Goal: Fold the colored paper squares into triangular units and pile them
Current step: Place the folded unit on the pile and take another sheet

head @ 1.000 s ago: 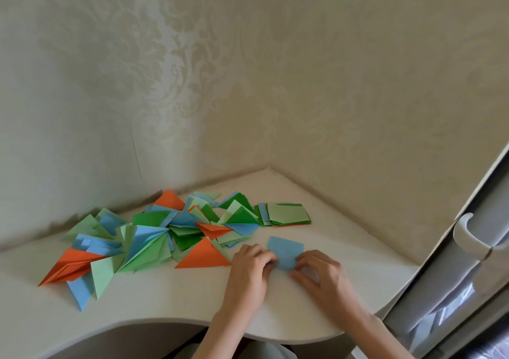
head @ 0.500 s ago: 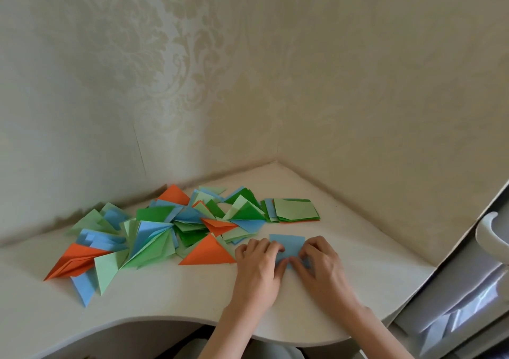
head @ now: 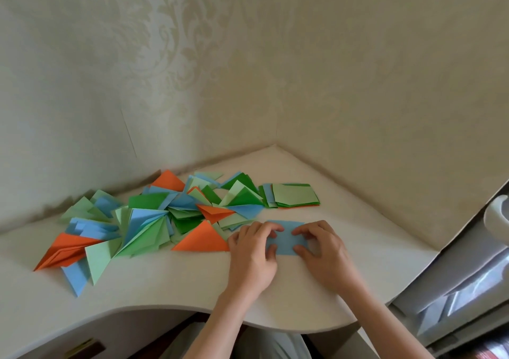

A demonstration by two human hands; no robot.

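A light blue paper (head: pixel 286 236) lies flat on the white desk (head: pixel 165 284), folded into a rectangle. My left hand (head: pixel 252 254) grips its left end, fingers on top and thumb at the near edge. My right hand (head: pixel 323 251) grips its right end the same way. A pile of folded triangles (head: pixel 154 220) in orange, blue and two greens spreads to the left. A stack of flat paper squares (head: pixel 293 195), light green on top, sits behind the blue paper.
The desk sits in a corner between two patterned walls (head: pixel 358 96). Its curved front edge runs just below my wrists. A window frame with a white handle (head: pixel 495 215) stands at the right.
My hands slid apart to the two ends of the blue paper, which now shows as a wider rectangle between them. The camera has tilted slightly.
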